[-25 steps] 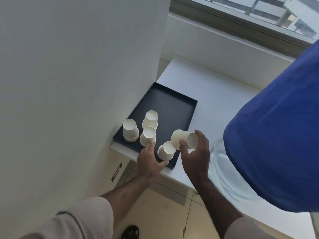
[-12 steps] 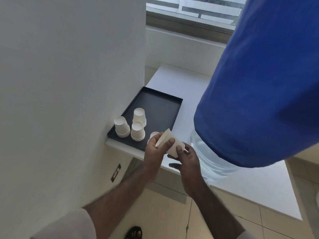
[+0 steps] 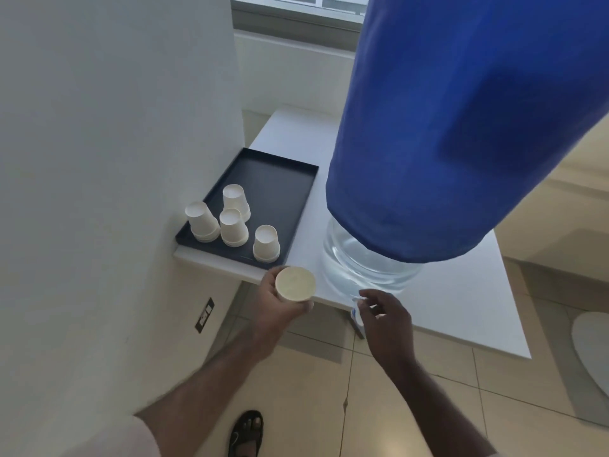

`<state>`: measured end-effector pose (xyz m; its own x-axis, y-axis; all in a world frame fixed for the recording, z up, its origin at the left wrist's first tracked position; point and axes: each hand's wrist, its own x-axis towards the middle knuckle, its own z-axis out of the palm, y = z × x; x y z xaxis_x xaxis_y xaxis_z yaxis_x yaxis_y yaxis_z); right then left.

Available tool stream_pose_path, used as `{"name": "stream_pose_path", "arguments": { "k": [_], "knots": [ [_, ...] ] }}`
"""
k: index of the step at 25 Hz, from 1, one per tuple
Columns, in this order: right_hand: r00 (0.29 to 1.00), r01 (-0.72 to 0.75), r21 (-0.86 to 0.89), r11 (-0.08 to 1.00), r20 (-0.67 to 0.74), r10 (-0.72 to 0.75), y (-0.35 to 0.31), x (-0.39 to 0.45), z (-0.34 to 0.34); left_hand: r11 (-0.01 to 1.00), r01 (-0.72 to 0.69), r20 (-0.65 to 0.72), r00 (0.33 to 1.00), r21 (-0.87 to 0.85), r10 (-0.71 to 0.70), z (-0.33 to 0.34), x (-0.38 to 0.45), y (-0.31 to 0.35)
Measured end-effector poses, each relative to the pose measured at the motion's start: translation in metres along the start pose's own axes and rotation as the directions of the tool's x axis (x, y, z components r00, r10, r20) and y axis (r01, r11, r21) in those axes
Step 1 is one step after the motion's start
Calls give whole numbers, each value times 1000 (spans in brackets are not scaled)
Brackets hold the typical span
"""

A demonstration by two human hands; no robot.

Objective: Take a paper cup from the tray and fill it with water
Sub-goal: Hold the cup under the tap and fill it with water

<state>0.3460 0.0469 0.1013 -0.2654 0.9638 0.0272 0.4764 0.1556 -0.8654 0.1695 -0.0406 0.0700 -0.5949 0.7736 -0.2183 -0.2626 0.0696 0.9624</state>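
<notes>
holding the cup (image 3: 295, 284) upright, your left hand (image 3: 280, 303) wraps its fingers around the side, mouth up toward the camera — it sits just off the near edge of the worktop (image 3: 461, 308), over the floor (image 3: 428, 390), and looks empty inside. your right hand (image 3: 384, 316) is loose and apart from it, fingers half curled with nothing gripped, hovering near the small tap (image 3: 356, 316) at the worktop edge below the bottle (image 3: 359, 262); you cannot tell whether the fingertips touch the tap. the clear bottle stands on the worktop with a blue cover (image 3: 461, 127) over its upper part. left of it, the dark tray (image 3: 283, 179) lies against the wall (image 3: 115, 127) and carries four stacks of upside-down cups (image 3: 234, 214) — three bunched at its left, one alone near the front edge, just beyond the cup you hold. a sandalled foot (image 3: 245, 433) shows on the tiles beneath your arms.
</notes>
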Motion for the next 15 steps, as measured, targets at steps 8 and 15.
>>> {"name": "stream_pose_path", "arguments": {
  "k": [8, 15],
  "knots": [
    [939, 288, -595, 750, 329, -100, 55, 10, -1, 891, 65, -14, 998, 450, -65, 37, 6, -111],
    [914, 377, -701, 605, 387, -121, 77, 22, 13, 699, 81, -36, 996, 711, -79, 74, 28, -163]
  ]
}}
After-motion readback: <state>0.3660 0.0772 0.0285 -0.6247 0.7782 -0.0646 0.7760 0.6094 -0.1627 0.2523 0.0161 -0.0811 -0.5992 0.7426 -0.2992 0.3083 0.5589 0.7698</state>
